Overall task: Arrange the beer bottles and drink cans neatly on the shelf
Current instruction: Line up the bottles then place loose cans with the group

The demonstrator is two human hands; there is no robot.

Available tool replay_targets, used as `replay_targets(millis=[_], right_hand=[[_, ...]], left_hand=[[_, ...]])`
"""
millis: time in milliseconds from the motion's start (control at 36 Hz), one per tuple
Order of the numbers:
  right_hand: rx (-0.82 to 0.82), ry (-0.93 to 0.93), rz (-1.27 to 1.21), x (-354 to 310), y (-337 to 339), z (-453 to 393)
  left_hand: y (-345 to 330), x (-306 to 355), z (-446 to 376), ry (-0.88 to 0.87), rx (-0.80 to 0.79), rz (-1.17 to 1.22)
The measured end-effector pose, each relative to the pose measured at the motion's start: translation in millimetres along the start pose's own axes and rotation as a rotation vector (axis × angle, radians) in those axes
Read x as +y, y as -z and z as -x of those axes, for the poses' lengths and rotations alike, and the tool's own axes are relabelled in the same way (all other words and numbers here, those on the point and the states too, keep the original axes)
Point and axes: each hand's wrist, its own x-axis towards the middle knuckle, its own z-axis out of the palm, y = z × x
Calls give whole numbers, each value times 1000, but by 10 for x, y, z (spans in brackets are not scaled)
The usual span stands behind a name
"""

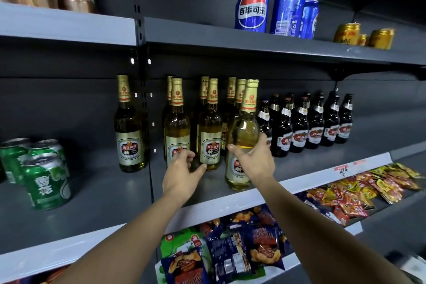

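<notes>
The right hand (254,160) is gripping the front golden beer bottle (243,143) around its lower body, thumb spread to the left of the glass and fingers wrapping the right side. That bottle is standing near the front lip of the middle shelf (306,177), tilting slightly, its label turned partly away behind the hand. The left hand (182,174) is reaching in with its fingers loosely curled and apart, holding nothing; its fingertips are lying against the lower label of a second golden bottle (177,127), and its thumb is pointing toward a third golden bottle (210,131) just beside it.

Behind these, more gold-foiled bottles are standing in uneven rows, and one lone golden bottle (129,131) is standing apart to the left. To the right, dark beer bottles (306,124) with red labels are lining up in tight rows. Green drink cans (43,173) are sitting in a cluster at the far left of the same shelf. On the shelf above, blue Pepsi cans (252,7) and short gold cans (364,36) are standing. Snack packets (230,251) are filling the tier below.
</notes>
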Motion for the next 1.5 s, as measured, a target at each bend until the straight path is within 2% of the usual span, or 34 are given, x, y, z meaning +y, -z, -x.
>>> replay_targets(millis=[194,250,361,444,556,750,1056,1194,1361,1500], right_hand=[[-89,140,-37,-493,-203,246],[-124,159,-72,-644,-340,337],[-199,163,-121,-929,-696,538],[-242,159,-152,-1102,-1000,652],[-284,180,-178,-1329,-1379,743],[-372,277,-66,-1576,-1799,694],[-343,199,-82,-1476,-2070,572],[-416,204,-138,-1393,-2105,567],[-550,31,-207,-1132,-2224,707],[-516,-38,-193,-1090,-2285,727]], left_hand=[[155,56,175,61,-195,219],[223,2,188,73,-209,284],[456,-219,116,149,-114,288],[724,-451,32,180,-41,195],[1077,-771,-101,199,-3,94],[1275,-1152,-347,253,-3,150],[1198,-1384,-590,260,-87,186],[1153,-1382,-596,231,-63,165],[1146,-1376,-616,197,-69,79],[1146,-1396,-584,145,-19,34]])
